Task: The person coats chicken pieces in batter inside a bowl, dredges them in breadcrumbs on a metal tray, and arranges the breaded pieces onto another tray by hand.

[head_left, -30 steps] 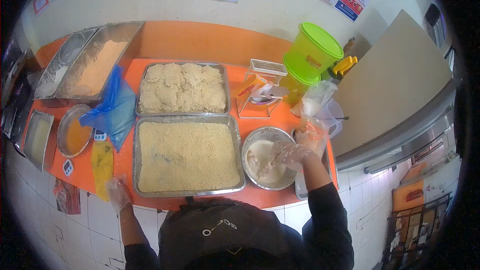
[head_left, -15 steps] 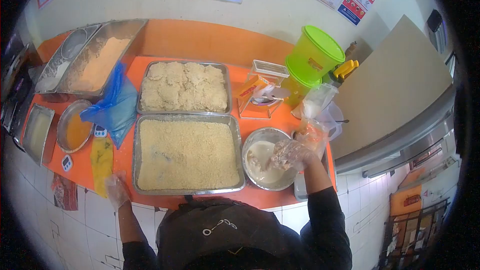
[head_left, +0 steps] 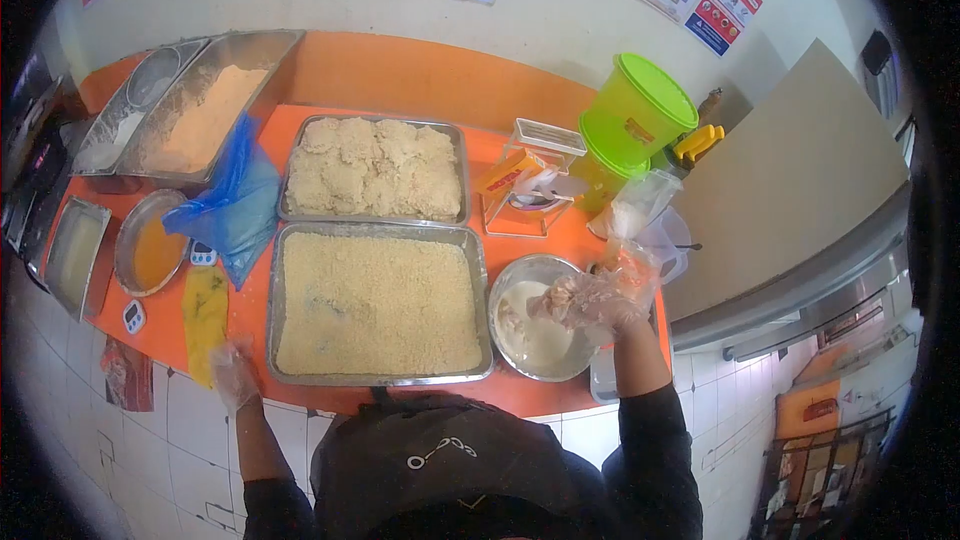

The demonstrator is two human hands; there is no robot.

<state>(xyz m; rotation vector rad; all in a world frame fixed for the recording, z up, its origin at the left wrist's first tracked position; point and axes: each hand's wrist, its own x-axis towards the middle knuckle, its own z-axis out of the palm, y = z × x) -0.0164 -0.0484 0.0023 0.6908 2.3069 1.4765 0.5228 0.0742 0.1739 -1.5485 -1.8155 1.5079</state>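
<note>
My right hand [head_left: 600, 310], in a clear plastic glove smeared with pale batter, is curled above the right side of a round metal bowl [head_left: 497, 338]. Milky white batter [head_left: 535, 338] fills the bowl's lower part, with a few lumps near its left side. Whatever lies within the curled fingers is hidden by the coating. At the table's front edge, my left hand [head_left: 234, 376], also gloved, rests beside a yellow cloth [head_left: 205, 320] with its fingers loosely extended and nothing in them. Between the hands lies a metal tray of pale crumbs [head_left: 385, 310].
Behind the crumb tray is another tray [head_left: 462, 180] heaped with pale, crumb-coated lumps. To the left are a blue bag [head_left: 250, 210], an orange-filled bowl [head_left: 150, 250] and deep metal bins [head_left: 275, 80]. Green tubs [head_left: 640, 110], a wire rack [head_left: 515, 220] and plastic bags stand right.
My right hand has shifted slightly right and up over the bowl's rim. The left hand stays by the table edge. The whole view has shifted a little.
</note>
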